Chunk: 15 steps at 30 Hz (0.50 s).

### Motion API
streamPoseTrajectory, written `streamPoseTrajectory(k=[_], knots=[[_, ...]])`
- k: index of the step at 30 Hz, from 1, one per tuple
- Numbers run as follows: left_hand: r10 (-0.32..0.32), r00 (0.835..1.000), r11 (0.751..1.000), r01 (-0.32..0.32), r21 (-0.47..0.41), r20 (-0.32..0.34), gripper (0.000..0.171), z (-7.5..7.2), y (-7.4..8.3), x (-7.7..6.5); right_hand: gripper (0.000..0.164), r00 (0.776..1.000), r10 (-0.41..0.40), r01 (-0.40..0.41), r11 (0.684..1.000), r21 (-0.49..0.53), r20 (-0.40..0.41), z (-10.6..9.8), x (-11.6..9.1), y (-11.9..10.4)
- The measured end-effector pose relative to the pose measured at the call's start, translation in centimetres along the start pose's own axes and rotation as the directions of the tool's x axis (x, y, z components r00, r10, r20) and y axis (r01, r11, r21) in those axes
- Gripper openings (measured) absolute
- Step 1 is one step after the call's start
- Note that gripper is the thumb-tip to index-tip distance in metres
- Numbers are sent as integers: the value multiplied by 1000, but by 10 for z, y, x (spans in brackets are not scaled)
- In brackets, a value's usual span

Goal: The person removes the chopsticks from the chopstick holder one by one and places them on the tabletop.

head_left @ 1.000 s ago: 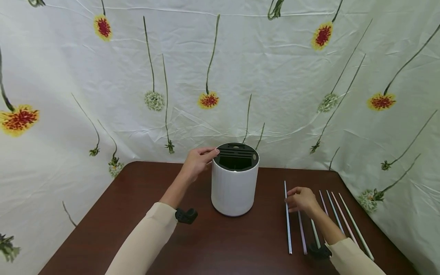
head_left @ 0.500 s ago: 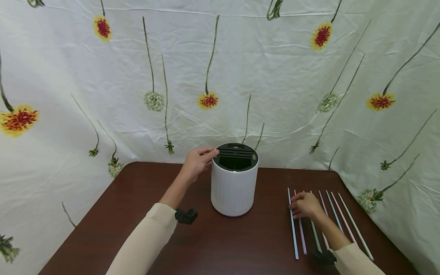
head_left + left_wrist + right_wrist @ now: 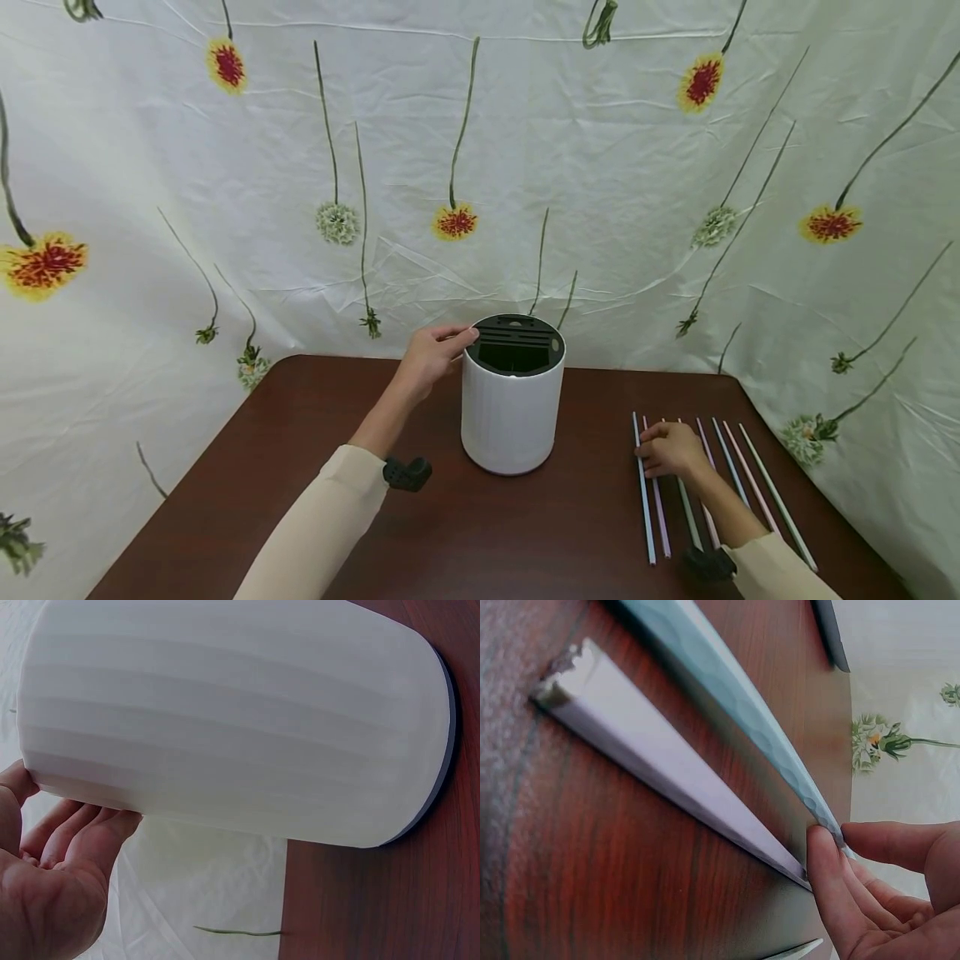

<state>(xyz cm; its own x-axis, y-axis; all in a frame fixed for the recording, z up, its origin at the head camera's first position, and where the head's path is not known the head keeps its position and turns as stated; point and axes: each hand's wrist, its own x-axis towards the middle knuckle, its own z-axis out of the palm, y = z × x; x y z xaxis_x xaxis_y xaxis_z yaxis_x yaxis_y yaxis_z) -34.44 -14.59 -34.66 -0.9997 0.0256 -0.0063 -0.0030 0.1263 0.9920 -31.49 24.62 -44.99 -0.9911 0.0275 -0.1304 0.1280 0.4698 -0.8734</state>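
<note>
A white cylindrical holder (image 3: 512, 425) with a black slotted top stands upright on the table. My left hand (image 3: 427, 360) holds its upper left edge; in the left wrist view, the fingers (image 3: 90, 832) press its side and the thumb is at the rim. On the right, my right hand (image 3: 671, 450) pinches a light blue chopstick (image 3: 731, 690) between thumb and fingers, low over the table. Beside it lies a lilac chopstick (image 3: 660, 757), close under the fingertips. My hand and forearm partly cover other chopsticks.
Several pastel chopsticks, among them a green one (image 3: 780, 500) and a pink one (image 3: 752, 475), lie roughly parallel toward the right edge of the dark brown table (image 3: 300, 467). A white flower-printed cloth (image 3: 420, 125) hangs behind the table.
My right hand has moved slightly right and nearer me with the light blue chopstick, bringing it closer alongside the lilac one. The left hand and the holder have stayed in place.
</note>
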Motion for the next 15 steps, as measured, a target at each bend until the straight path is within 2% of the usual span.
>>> streamPoseTrajectory(k=[15], knots=[[8, 1000, 1000, -8, 21, 7, 47, 0, -2, 0, 28, 1000, 0, 0, 1000, -6, -6, 1, 3, 2]])
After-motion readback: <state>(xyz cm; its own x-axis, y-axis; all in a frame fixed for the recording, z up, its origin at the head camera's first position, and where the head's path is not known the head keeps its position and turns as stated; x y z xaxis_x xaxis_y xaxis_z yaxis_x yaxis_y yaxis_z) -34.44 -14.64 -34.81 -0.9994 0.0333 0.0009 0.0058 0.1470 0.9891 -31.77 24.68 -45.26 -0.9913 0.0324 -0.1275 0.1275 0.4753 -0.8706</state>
